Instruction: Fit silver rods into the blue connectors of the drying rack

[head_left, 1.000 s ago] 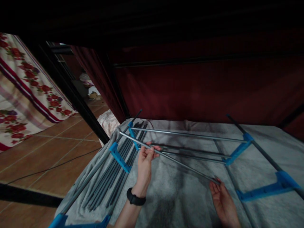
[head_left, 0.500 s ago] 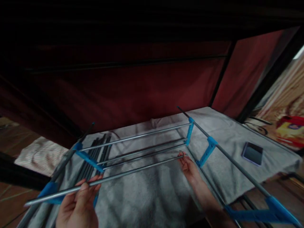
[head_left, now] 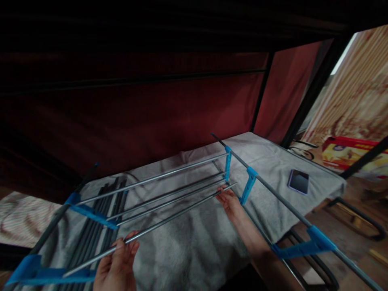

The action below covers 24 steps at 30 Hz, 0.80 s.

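Steel rod [head_left: 176, 215] gripped near each end, left hand [head_left: 117, 266] and right hand [head_left: 229, 201] closed on it (well apart), over the grey cloth [head_left: 194, 248].

Glossy metal rod [head_left: 169, 220] — matt blue plastic brackets [head_left: 248, 184] — fuzzy grey cloth [head_left: 188, 242].

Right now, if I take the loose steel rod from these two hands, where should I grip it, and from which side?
Grip the loose steel rod at its bare middle, between the left hand and the right hand, probably from above on the near side: both end parts are held, and the fitted rails lie close behind it.
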{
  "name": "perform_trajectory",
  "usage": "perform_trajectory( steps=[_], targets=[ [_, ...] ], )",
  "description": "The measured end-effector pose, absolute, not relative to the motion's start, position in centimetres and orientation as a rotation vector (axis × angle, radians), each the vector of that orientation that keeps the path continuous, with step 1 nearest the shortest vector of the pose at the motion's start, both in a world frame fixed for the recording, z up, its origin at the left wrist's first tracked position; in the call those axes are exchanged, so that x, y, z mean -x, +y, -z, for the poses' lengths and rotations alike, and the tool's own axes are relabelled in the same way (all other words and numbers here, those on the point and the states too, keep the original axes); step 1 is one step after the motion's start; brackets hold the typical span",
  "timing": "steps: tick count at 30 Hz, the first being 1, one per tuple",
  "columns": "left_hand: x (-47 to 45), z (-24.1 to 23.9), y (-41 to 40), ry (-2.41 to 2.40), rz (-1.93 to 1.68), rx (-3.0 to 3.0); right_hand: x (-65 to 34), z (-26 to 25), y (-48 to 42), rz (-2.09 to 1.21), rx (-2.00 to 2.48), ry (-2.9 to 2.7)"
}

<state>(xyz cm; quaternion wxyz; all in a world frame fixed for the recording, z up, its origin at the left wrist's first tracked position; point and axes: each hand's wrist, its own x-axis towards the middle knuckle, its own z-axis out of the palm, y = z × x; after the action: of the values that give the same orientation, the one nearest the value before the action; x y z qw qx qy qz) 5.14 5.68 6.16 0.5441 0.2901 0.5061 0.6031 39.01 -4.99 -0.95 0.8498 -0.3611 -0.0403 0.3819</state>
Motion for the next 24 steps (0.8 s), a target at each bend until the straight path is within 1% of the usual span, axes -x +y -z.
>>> perform_trajectory(
  steps=[6,10,17,24],
  targets=[
    [-6.1,-2.9,6.4,1.229,-1.329,-0.685,-39.0,0.6,-5.1,-0.798,0.852,-0.158],
    [-7.5,-2.5,6.7,1.241,-1.245,-0.536,-39.0,1.1,-5.0,-0.817,0.877,-0.192],
    [-11.8,-2.8,7.7,1.258,-1.074,-0.305,-38.4,4.1,-2.9,-0.762,0.869,-0.109],
    [-12.7,-0.1,8.7,1.184,-1.096,-0.29,-39.0,7.4,-3.2,-0.808,0.941,-0.086]
  ],
)
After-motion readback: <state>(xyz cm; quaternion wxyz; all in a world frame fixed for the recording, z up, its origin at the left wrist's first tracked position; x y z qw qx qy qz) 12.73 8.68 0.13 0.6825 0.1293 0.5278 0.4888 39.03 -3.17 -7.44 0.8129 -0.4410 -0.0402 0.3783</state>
